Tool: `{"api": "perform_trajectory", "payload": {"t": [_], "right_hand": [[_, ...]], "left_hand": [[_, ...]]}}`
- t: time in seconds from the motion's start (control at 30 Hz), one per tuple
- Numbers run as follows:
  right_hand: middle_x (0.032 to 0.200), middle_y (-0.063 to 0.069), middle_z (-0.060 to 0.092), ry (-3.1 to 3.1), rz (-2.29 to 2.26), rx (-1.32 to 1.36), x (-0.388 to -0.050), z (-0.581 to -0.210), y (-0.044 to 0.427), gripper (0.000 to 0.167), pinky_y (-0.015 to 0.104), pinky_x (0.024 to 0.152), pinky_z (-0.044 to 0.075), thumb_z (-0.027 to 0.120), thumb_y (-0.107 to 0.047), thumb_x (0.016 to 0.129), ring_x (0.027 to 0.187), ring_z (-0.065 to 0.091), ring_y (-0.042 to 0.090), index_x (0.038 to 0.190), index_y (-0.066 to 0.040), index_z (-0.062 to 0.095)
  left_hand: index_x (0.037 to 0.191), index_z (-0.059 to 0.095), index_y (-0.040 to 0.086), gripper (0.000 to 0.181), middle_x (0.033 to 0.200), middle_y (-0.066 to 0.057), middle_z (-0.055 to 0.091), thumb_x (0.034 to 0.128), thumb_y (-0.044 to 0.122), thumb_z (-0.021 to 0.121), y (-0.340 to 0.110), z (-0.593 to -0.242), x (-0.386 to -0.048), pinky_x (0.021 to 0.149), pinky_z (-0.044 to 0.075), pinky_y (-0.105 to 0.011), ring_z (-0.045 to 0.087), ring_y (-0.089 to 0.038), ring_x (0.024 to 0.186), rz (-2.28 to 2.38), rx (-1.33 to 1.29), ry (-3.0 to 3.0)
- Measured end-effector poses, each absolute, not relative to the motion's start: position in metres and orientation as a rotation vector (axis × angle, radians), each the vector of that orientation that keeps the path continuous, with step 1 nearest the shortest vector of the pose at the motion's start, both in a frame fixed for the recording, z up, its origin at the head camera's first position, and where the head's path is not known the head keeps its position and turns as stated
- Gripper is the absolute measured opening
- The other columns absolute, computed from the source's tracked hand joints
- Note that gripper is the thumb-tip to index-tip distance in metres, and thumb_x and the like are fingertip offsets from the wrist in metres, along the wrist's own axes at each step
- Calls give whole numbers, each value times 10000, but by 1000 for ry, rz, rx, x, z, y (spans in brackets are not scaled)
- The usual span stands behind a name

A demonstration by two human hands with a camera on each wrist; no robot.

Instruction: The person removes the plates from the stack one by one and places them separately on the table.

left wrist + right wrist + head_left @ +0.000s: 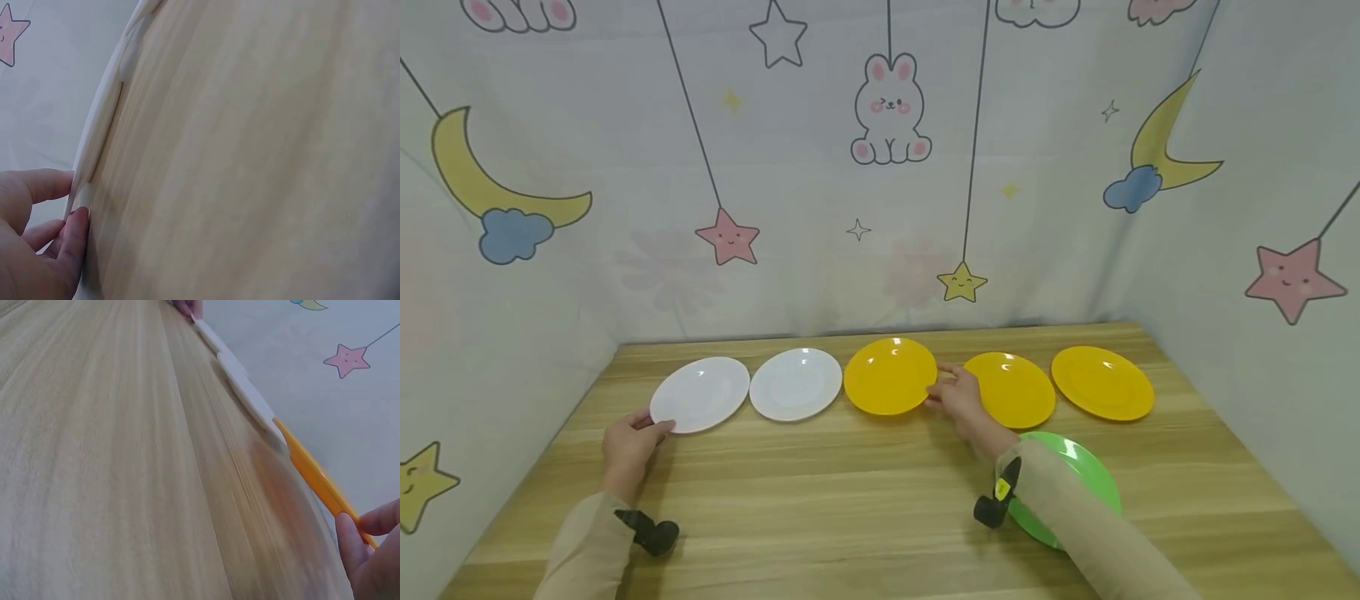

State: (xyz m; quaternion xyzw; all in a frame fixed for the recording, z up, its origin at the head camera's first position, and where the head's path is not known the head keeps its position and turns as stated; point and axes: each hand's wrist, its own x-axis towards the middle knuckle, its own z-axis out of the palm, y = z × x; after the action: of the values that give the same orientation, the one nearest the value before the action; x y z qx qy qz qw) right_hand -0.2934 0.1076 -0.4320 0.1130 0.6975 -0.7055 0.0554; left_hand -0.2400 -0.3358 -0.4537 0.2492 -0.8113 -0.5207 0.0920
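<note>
At the left end of a row of plates, my left hand (628,446) pinches the rim of a white plate (702,395); thumb and fingers show on its edge in the left wrist view. My right hand (958,398) holds the right rim of a yellow plate (891,377) between thumb and fingers. That yellow plate is tilted a little off the wooden table in the right wrist view. A second white plate (796,384) lies between the two held plates. Just right of my right hand is another yellow plate (1011,390), partly behind the hand.
A third yellow plate (1102,382) lies at the far right of the row. Nearer me, a green plate (1097,475) sits partly under my right sleeve (1075,508). The wooden table (820,517) ends at a patterned cloth wall (812,275) behind and at both sides.
</note>
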Motion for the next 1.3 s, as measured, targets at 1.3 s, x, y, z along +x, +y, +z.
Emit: {"api": "perform_trajectory", "payload": {"t": [1.3], "right_hand": [[1169,234,534,2257,-2110,401,-309,-453,98,519,298,775,543,573,84,832,995,588,287,1322,41,406]], "left_hand": [[1276,380,-170,612,1242,-328,445,795,94,651,-338,-454,-239,504,407,-32,443,66,678,-1516,759,-2429]]}}
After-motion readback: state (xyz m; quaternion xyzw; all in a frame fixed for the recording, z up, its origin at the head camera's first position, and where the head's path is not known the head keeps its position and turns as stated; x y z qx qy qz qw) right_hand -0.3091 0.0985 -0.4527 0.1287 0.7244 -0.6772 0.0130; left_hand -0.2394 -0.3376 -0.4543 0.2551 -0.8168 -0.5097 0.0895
